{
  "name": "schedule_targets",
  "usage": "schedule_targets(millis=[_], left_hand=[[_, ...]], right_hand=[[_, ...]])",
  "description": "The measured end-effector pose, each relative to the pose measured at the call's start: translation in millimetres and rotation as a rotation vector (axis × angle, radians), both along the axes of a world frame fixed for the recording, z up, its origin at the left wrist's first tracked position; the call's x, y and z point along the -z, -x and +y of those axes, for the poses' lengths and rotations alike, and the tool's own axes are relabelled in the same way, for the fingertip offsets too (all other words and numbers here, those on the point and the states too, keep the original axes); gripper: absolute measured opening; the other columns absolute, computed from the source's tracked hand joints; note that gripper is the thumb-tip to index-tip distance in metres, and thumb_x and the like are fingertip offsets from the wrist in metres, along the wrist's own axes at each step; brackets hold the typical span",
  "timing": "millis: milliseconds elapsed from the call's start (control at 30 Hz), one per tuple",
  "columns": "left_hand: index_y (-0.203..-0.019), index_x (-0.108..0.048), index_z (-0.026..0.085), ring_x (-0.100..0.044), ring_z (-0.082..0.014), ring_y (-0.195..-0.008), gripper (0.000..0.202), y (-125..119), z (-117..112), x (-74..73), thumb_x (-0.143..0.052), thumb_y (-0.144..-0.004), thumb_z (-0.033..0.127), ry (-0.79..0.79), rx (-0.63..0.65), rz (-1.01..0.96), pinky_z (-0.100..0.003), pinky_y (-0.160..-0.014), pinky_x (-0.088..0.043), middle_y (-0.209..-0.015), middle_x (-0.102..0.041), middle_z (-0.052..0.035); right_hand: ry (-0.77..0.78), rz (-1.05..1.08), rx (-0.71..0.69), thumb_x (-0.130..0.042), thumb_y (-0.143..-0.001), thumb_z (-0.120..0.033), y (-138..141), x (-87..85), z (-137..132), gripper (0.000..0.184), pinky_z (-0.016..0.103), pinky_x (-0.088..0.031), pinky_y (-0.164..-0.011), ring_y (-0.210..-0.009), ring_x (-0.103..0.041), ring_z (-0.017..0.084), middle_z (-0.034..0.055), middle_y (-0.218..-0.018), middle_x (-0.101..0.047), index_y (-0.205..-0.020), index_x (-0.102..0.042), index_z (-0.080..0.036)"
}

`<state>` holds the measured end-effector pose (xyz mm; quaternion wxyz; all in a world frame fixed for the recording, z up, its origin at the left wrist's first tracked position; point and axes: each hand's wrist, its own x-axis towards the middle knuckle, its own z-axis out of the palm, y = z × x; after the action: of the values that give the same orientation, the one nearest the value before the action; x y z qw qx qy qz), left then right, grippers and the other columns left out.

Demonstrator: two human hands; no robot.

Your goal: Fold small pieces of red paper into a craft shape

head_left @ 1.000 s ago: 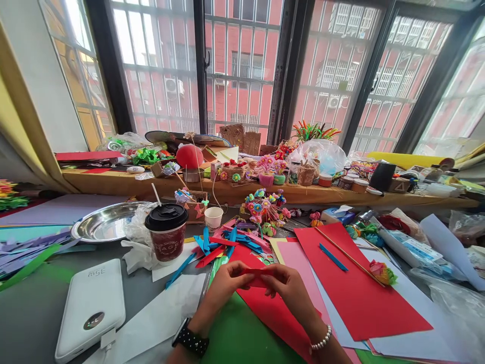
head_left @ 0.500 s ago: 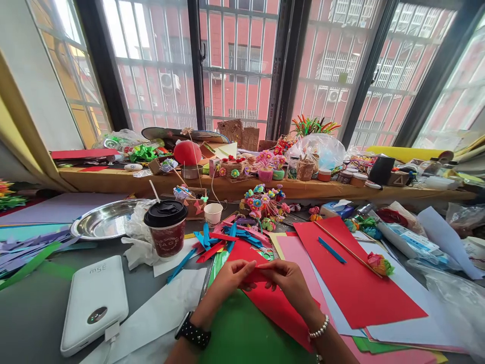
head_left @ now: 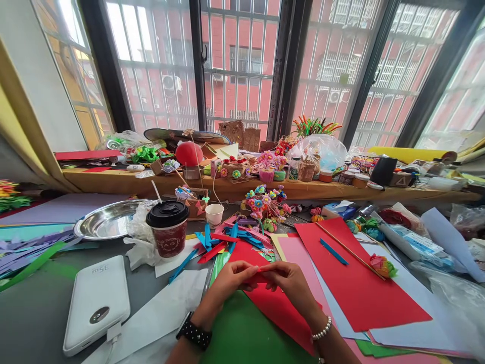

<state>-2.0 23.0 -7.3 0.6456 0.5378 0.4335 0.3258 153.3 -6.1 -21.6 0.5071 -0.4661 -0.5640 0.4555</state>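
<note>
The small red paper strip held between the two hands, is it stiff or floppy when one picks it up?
The red paper strip is probably light and bendable: it looks thin, and the left hand and right hand pinch it only by fingertips. Being flat, it would likely slide, not roll.

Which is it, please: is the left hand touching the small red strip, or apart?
Touching. The head view shows the left hand pinching one end of the small red strip; no gap shows.
</note>
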Motion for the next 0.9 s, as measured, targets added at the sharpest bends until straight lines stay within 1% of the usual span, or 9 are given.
schedule_targets(millis=[200, 333, 467, 633, 733, 800, 900], left_hand=[[-0.066, -0.06, 0.012, -0.057, -0.0139, -0.056, 0.035, -1, 3, 5.8, -0.063, -0.054, 0.045, -0.044, 0.019, 0.004, -0.024, -0.057, -0.045, -0.062, -0.061, -0.0027], [-0.066, -0.059, 0.011, -0.056, -0.0137, -0.054, 0.035, -3, 4, 7.9, -0.063, -0.054, 0.044, -0.079, 0.01, 0.025, -0.024, -0.054, -0.045, -0.059, -0.06, -0.0022], [-0.066, -0.059, 0.011, -0.057, -0.0135, -0.054, 0.033, -4, 4, 8.7, -0.064, -0.054, 0.042, -0.089, 0.004, 0.013, -0.023, -0.053, -0.045, -0.059, -0.06, -0.002], [-0.065, -0.059, 0.011, -0.059, -0.0146, -0.057, 0.033, -5, 3, 3.5, -0.061, -0.058, 0.043, -0.022, -0.017, -0.007, -0.024, -0.057, -0.046, -0.061, -0.061, -0.0027], [-0.069, -0.06, 0.011, -0.06, -0.0167, -0.063, 0.032, -4, 1, -0.1, -0.06, -0.06, 0.042, 0.026, -0.016, -0.028, -0.026, -0.061, -0.046, -0.066, -0.064, -0.0046], [-0.072, -0.061, 0.011, -0.061, -0.0182, -0.068, 0.032, -3, 0, -1.4, -0.061, -0.06, 0.041, 0.029, -0.008, -0.057, -0.027, -0.064, -0.047, -0.07, -0.065, -0.0061], [-0.075, -0.061, 0.011, -0.06, -0.019, -0.071, 0.033, -1, 0, -2.3, -0.063, -0.058, 0.039, 0.019, -0.002, -0.082, -0.028, -0.067, -0.047, -0.074, -0.065, -0.0072]], right_hand=[[-0.001, -0.049, -0.001, -0.057, -0.065, -0.04, 1, -2.9, -1, 0.027, 0.022, -0.045, -0.047, -0.048, -0.055, 0.012, 0.0029, -0.058, -0.062, -0.072, -0.065, -0.015], [-0.004, -0.071, -0.002, -0.053, -0.068, -0.041, -1, -3.4, -1, 0.03, 0.022, -0.044, -0.047, -0.048, -0.055, 0.012, 0.0028, -0.057, -0.061, -0.073, -0.064, -0.014], [0.011, -0.046, -0.003, -0.052, -0.069, -0.04, -1, -3.5, 0, 0.03, 0.022, -0.044, -0.047, -0.05, -0.055, 0.012, 0.0034, -0.059, -0.06, -0.072, -0.063, -0.013], [0.002, -0.009, 0.022, -0.056, -0.068, -0.036, 0, -4.8, -1, 0.025, 0.021, -0.043, -0.048, -0.051, -0.053, 0.011, 0.0025, -0.06, -0.06, -0.073, -0.062, -0.013], [0.007, 0.005, 0.039, -0.057, -0.067, -0.037, -1, -5.2, -2, 0.025, 0.021, -0.043, -0.048, -0.051, -0.053, 0.011, 0.0025, -0.06, -0.06, -0.074, -0.062, -0.013], [0.004, 0.009, 0.046, -0.057, -0.066, -0.037, -2, -5.9, -2, 0.026, 0.022, -0.043, -0.049, -0.051, -0.053, 0.012, 0.0026, -0.06, -0.06, -0.074, -0.062, -0.013], [-0.001, 0.016, 0.059, -0.057, -0.067, -0.038, -2, -7.7, -3, 0.027, 0.022, -0.043, -0.049, -0.052, -0.054, 0.012, 0.0027, -0.058, -0.059, -0.074, -0.062, -0.012]])
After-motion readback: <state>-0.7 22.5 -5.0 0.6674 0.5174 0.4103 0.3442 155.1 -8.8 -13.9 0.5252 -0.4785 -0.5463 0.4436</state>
